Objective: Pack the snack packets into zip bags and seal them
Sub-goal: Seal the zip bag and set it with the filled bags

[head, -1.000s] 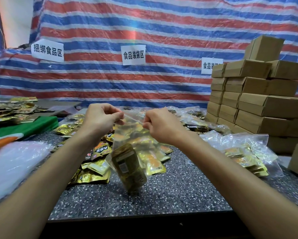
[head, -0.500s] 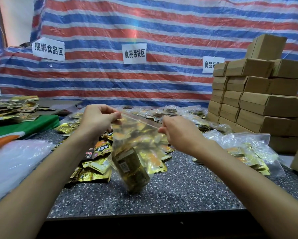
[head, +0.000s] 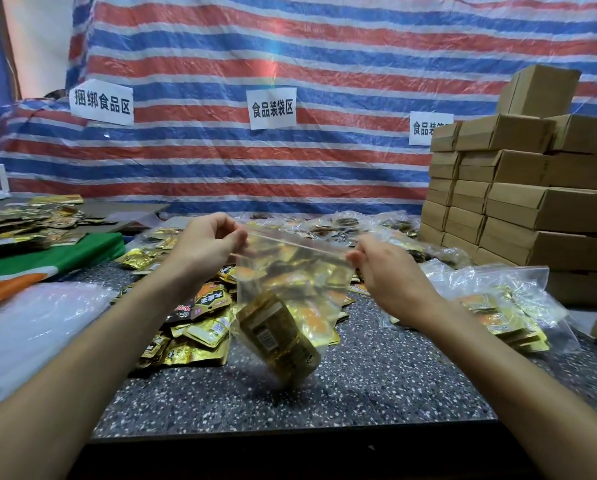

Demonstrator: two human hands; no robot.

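Left hand, right hand, one zip bag, one packet inside

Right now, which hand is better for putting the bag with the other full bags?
Probably the right hand: it pinches the zip bag at the corner nearest the filled bags; the left hand is farther.

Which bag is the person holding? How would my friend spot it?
Find the speckled table before the striped sheet. Above its middle hangs a clear zip bag with gold packets inside. Only this one is lifted, its top pinched by the left hand and right hand; other bags lie on the table.
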